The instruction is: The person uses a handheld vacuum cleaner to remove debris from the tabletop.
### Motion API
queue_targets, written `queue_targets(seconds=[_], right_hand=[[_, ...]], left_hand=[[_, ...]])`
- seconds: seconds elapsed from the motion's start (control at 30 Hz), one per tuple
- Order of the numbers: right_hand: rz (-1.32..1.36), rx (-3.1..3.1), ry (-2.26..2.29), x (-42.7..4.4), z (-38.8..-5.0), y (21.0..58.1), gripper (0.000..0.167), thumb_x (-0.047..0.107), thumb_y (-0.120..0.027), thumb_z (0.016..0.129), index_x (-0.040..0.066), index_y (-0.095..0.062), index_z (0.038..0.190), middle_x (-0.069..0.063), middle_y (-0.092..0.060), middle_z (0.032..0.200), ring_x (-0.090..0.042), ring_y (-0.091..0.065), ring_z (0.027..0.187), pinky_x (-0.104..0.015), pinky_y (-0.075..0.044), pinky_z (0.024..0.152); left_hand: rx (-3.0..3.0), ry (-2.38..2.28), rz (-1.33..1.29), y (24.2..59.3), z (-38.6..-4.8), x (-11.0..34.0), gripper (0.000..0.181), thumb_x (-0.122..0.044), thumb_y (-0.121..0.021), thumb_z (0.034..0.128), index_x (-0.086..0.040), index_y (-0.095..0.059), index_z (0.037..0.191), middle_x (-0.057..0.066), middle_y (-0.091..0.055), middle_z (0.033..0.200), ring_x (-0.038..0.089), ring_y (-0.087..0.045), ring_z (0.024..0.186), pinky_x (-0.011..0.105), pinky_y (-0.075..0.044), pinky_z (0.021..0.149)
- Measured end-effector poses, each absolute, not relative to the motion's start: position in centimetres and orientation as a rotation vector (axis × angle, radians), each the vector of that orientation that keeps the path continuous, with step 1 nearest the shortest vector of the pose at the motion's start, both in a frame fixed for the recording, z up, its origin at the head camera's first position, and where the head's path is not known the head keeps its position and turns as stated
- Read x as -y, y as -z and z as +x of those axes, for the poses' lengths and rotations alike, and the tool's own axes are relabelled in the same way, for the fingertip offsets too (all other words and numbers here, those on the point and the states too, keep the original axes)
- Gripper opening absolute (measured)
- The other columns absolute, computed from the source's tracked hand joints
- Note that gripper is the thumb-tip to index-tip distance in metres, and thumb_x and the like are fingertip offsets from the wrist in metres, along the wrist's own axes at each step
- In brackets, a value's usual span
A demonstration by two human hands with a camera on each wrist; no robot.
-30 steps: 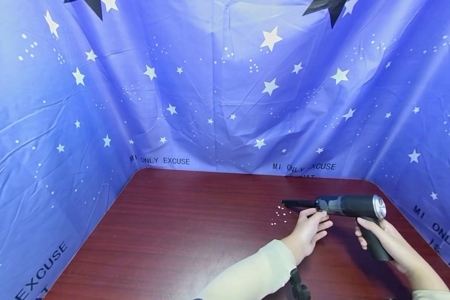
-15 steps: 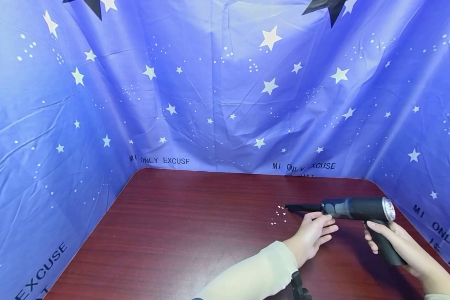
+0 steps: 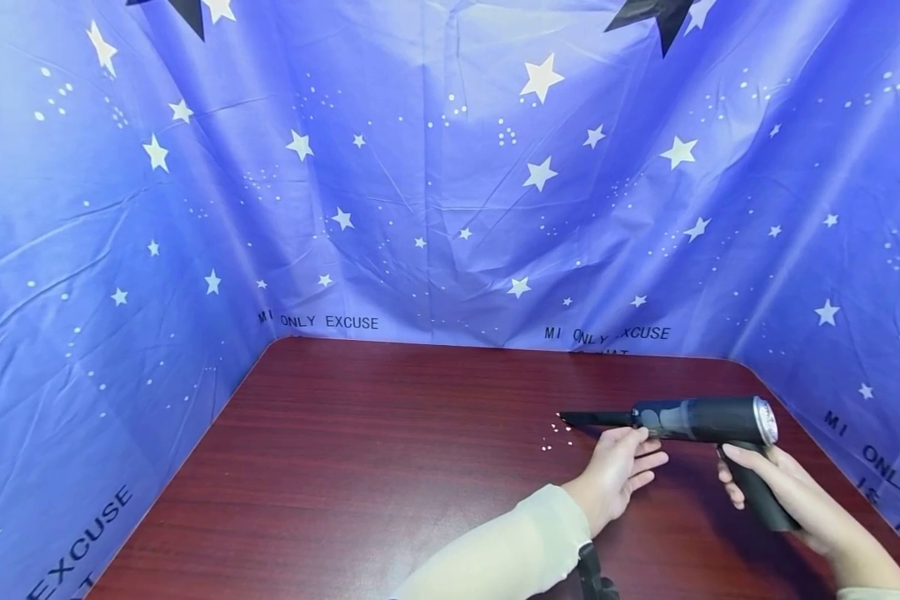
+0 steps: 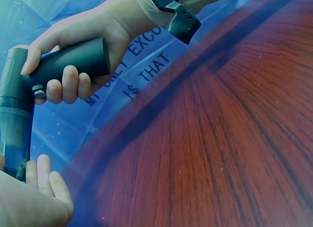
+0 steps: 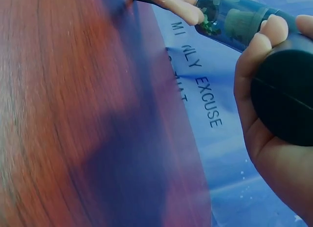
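A black handheld vacuum cleaner [image 3: 727, 418] is held level above the right part of the table. My right hand [image 3: 787, 492] grips its handle [image 4: 73, 58], fingers curled round it. Near the front of the barrel, my left hand [image 3: 609, 473] touches the underside of the clear dust cup [image 5: 237, 19] with fairly straight fingers. Bits of green and white show inside that cup. The slim black nozzle [image 3: 598, 418] points left, its tip beside several small white scraps [image 3: 557, 428] on the tabletop. Whether the tip touches the table I cannot tell.
The dark red wood-grain table [image 3: 360, 467] fills the lower view. A blue star-printed cloth [image 3: 427, 183] hangs along its back and both sides, close by the right hand. A black strap [image 3: 592, 575] sits at the left wrist.
The vacuum cleaner and both hands shifted right and slightly toward me, then back left. The nozzle tip is now at the upper edge of the white scraps, a little lower than at first.
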State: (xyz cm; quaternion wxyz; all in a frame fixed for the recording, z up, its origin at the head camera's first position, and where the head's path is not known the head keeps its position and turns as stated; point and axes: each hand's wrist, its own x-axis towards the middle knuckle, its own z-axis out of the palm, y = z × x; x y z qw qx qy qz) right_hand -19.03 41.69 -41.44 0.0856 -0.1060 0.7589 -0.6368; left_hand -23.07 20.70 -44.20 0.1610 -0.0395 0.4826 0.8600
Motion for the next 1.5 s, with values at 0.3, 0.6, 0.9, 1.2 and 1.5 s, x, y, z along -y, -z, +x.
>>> queue_targets(seconds=[0.3, 0.6, 0.9, 1.2, 1.5], right_hand=[[-0.319, -2.271, 1.865, -40.8, -19.3, 41.2, 0.029, 0.013, -0.035, 0.109, 0.015, -0.062, 0.098, 0.002, -0.063, 0.084, -0.010, -0.061, 0.068, -0.030, -0.054, 0.059], [-0.345, -2.323, 1.811, -41.7, -19.0, 40.9, 0.028, 0.011, -0.034, 0.109, 0.015, -0.061, 0.101, 0.002, -0.063, 0.083, -0.010, -0.061, 0.067, -0.031, -0.053, 0.057], [-0.392, -2.286, 1.817, -42.2, -18.8, 41.2, 0.031, 0.008, -0.031, 0.109, 0.015, -0.060, 0.101, 0.003, -0.063, 0.083, -0.009, -0.061, 0.066, -0.033, -0.053, 0.058], [-0.418, -2.268, 1.819, -41.7, -18.9, 41.2, 0.031, 0.008, -0.031, 0.109, 0.012, -0.060, 0.101, 0.004, -0.063, 0.083, -0.008, -0.060, 0.066, -0.033, -0.054, 0.058], [-0.447, -2.284, 1.766, -42.7, -18.2, 40.3, 0.032, 0.007, -0.029, 0.108, 0.018, -0.059, 0.103, 0.006, -0.063, 0.082, -0.007, -0.060, 0.065, -0.038, -0.052, 0.058]], left_hand=[[-1.393, -2.450, -0.143, 44.1, -23.2, -20.0, 0.014, -0.016, -0.061, 0.0968, -0.006, -0.058, 0.106, 0.015, -0.072, 0.104, 0.036, -0.070, 0.101, 0.052, -0.051, 0.092], [-1.377, -2.437, -0.122, 43.9, -22.3, -20.0, 0.016, -0.015, -0.061, 0.0970, -0.006, -0.056, 0.108, 0.015, -0.072, 0.105, 0.033, -0.071, 0.099, 0.052, -0.051, 0.093], [-1.386, -2.446, -0.135, 44.0, -21.9, -20.2, 0.014, -0.015, -0.061, 0.0962, -0.005, -0.058, 0.107, 0.012, -0.072, 0.099, 0.034, -0.071, 0.099, 0.051, -0.052, 0.092], [-1.402, -2.469, -0.179, 44.1, -21.8, -20.0, 0.012, -0.014, -0.062, 0.0945, -0.007, -0.058, 0.102, 0.010, -0.072, 0.097, 0.033, -0.072, 0.097, 0.048, -0.053, 0.088], [-1.388, -2.433, -0.124, 43.7, -21.0, -20.2, 0.015, -0.015, -0.061, 0.0950, -0.005, -0.060, 0.106, 0.014, -0.072, 0.102, 0.031, -0.071, 0.098, 0.045, -0.054, 0.087]])
